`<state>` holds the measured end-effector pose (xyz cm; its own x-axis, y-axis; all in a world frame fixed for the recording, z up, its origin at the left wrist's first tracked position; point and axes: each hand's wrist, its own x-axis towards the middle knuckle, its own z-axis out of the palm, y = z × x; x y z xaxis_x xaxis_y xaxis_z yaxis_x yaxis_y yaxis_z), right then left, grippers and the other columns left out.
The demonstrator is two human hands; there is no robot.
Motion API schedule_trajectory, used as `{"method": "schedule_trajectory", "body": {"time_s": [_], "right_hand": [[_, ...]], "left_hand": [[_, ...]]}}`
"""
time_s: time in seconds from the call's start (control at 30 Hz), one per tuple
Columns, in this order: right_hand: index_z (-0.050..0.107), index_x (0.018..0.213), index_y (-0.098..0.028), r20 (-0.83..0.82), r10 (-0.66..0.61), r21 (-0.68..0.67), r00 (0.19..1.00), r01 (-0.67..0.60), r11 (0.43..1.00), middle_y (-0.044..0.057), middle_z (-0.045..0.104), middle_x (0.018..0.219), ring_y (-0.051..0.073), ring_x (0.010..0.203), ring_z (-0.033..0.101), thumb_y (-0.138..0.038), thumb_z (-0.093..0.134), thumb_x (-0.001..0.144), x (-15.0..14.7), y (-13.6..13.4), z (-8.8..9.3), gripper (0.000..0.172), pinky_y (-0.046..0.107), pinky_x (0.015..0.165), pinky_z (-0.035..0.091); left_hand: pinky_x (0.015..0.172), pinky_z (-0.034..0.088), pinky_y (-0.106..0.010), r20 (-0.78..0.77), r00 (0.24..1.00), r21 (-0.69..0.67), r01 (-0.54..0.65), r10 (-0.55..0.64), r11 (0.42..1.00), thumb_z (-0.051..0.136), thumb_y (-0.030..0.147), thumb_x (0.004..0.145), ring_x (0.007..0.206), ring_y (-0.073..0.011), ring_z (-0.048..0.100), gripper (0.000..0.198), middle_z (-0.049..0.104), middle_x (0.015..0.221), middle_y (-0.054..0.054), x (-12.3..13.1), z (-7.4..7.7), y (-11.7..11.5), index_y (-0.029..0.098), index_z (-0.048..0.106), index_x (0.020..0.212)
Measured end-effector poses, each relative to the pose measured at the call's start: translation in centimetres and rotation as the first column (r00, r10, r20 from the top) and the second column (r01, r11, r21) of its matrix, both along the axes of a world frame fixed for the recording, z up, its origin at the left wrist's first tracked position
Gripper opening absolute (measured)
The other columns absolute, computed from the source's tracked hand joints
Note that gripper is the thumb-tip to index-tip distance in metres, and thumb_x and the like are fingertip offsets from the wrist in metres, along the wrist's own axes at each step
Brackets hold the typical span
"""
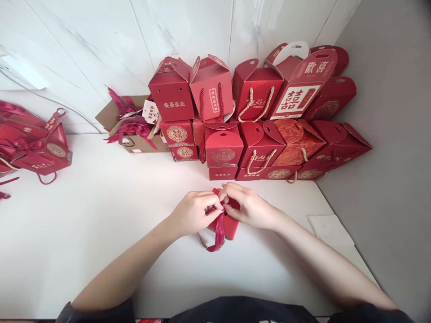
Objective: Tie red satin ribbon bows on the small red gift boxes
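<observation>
L hand (195, 211): thumb + index pinched tog., gripping dk red ribbon (219, 231) near its upper end. R hand (247, 207): fingers curled, thumb + index tips close tog. right beside L's; can't tell if they've got ribbon too, contact pt hidden.

Ribbon tail hangs down twd wearer, over small red box (231, 228), which is under both hands on white table (134, 255), approx. ctr. Box top mostly covered by fingers. Twisted cord (201, 241) sticks out at box's lower L.

Just behind: stacked gift boxes (224, 150), red w/ gold print, some w/ rope handles, up vs. tiled wall (188, 27). L of stack: open cardboard box (143, 144) w/ ribbons + white tag (150, 111). Far L: pile of ribboned red boxes (50, 158). R side: flat white sheet (330, 229) nr grey panel (390, 202).
</observation>
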<state>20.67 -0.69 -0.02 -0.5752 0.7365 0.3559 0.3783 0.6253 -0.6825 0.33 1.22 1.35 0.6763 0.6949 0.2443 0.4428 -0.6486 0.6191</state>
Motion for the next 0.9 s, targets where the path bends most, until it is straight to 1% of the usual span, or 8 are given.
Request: {"method": "schedule_trajectory", "body": {"time_s": [0.13, 0.27, 0.37, 0.53, 0.73, 0.77, 0.83, 0.9], "right_hand": [[0.049, 0.091, -0.021, 0.113, -0.055, 0.112, 0.992, 0.042, 0.993, 0.004, 0.052, 0.089, 0.018, 0.081, 0.051, -0.003, 0.040, 0.089, -0.2, 0.0, 0.1, 0.020, 0.033, 0.078, 0.047], [0.049, 0.091, -0.021, 0.081, -0.044, 0.051, 0.996, 0.040, 0.998, 0.004, 0.057, 0.094, 0.018, 0.089, 0.053, -0.002, 0.046, 0.084, -0.5, 0.1, 0.0, 0.021, 0.033, 0.084, 0.044], [0.051, 0.090, -0.021, 0.114, -0.134, 0.138, 0.984, 0.118, 0.983, 0.003, 0.060, 0.090, 0.019, 0.086, 0.055, -0.004, 0.049, 0.082, -0.5, 0.3, -0.4, 0.018, 0.033, 0.084, 0.042], [0.056, 0.085, -0.018, 0.262, -0.453, 0.462, 0.852, 0.301, 0.834, 0.004, 0.059, 0.079, 0.019, 0.072, 0.053, -0.001, 0.047, 0.076, 1.3, 1.2, -0.1, 0.022, 0.033, 0.074, 0.037], [0.062, 0.095, -0.020, 0.320, -0.647, 0.408, 0.692, 0.515, 0.754, 0.006, 0.064, 0.097, 0.022, 0.086, 0.059, -0.007, 0.048, 0.082, 6.9, 1.8, 3.0, 0.023, 0.031, 0.072, 0.042], [0.062, 0.099, -0.021, 0.374, -0.601, 0.344, 0.706, 0.496, 0.797, 0.006, 0.064, 0.101, 0.023, 0.091, 0.060, -0.008, 0.050, 0.082, 7.7, 1.6, 3.5, 0.025, 0.032, 0.075, 0.043], [0.061, 0.110, -0.024, 0.516, -0.329, 0.092, 0.791, 0.331, 0.939, 0.006, 0.064, 0.110, 0.025, 0.101, 0.060, -0.015, 0.059, 0.081, 8.9, 0.9, 4.4, 0.031, 0.034, 0.083, 0.045], [0.059, 0.119, -0.027, 0.548, -0.088, -0.163, 0.832, 0.210, 0.964, 0.005, 0.063, 0.119, 0.026, 0.106, 0.060, -0.027, 0.065, 0.081, 9.1, 0.2, 4.8, 0.039, 0.035, 0.086, 0.047]], "left_hand": [[0.056, 0.041, -0.020, -0.007, 1.000, 0.039, 0.013, -0.013, 0.999, 0.059, 0.008, 0.079, 0.056, -0.0078, 0.051, 0.014, 0.061, 0.065, 0.004, 0.2, 0.0, 0.0, 0.018, 0.062, 0.070], [0.057, 0.041, -0.020, 0.003, 0.999, 0.049, 0.044, -0.044, 0.998, 0.058, 0.008, 0.080, 0.058, -0.0082, 0.053, 0.015, 0.062, 0.065, 0.004, 0.2, 0.1, 0.0, 0.018, 0.061, 0.069], [0.059, 0.042, -0.020, 0.001, 0.999, 0.034, 0.045, -0.045, 0.998, 0.058, 0.008, 0.081, 0.060, -0.0085, 0.054, 0.015, 0.064, 0.068, 0.003, 0.1, 0.3, 0.2, 0.018, 0.061, 0.070], [0.063, 0.044, -0.020, -0.020, 0.999, -0.083, 0.029, -0.031, 0.996, 0.059, 0.011, 0.083, 0.067, -0.0091, 0.060, 0.013, 0.069, 0.075, 0.003, -0.4, 0.6, 0.5, 0.019, 0.063, 0.074], [0.064, 0.045, -0.020, -0.015, 0.997, -0.097, 0.068, -0.070, 0.993, 0.060, 0.012, 0.083, 0.068, -0.0084, 0.060, 0.012, 0.069, 0.075, 0.004, -0.6, 0.5, 0.6, 0.019, 0.063, 0.074], [0.064, 0.044, -0.020, -0.024, 0.997, -0.105, 0.071, -0.074, 0.992, 0.060, 0.011, 0.082, 0.067, -0.0082, 0.060, 0.012, 0.068, 0.075, 0.004, -0.6, 0.6, 0.6, 0.019, 0.064, 0.075], [0.064, 0.044, -0.020, -0.054, 0.996, -0.159, 0.064, -0.073, 0.985, 0.059, 0.011, 0.082, 0.067, -0.0080, 0.059, 0.011, 0.067, 0.077, 0.005, -0.6, 1.2, 0.5, 0.021, 0.065, 0.079], [0.065, 0.046, -0.020, -0.087, 0.993, -0.270, 0.048, -0.074, 0.962, 0.058, 0.012, 0.082, 0.070, -0.0086, 0.059, 0.015, 0.067, 0.083, 0.004, -0.7, 2.2, 0.5, 0.023, 0.064, 0.090]]}}
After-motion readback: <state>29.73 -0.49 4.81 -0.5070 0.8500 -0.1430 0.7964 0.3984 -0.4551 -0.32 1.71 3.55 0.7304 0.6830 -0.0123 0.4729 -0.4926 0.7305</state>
